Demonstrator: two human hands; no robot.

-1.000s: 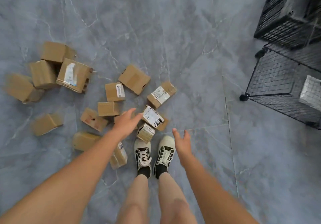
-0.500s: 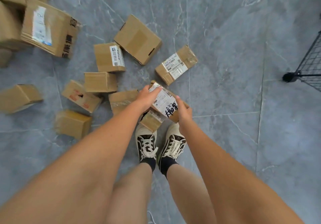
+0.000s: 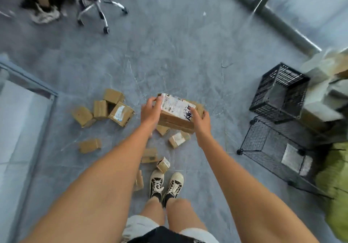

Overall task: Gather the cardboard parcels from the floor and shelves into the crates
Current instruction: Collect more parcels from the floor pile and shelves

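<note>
Box in hands: a cardboard parcel (image 3: 177, 113) with a white label and black scribble on top, held up above the floor.
Left hand (image 3: 150, 110): fingers curl round the far-left end of the box.
Right hand (image 3: 200, 119): fingers wrap the other end, by the scribble.
How it feels, my guess: stiff, not heavy and dry, so not slippery. It could bend if squeezed hard.
Best place to hold: the two short ends, thumbs on top, just as now.
Below the grip: more small boxes (image 3: 178, 139) lie on the gray floor (image 3: 178, 54).
Left of the grip: a little pile of boxes (image 3: 111, 107).
Right of the grip: a black crate (image 3: 278, 92), and a wire cage (image 3: 267, 146) nearer the feet.
</note>
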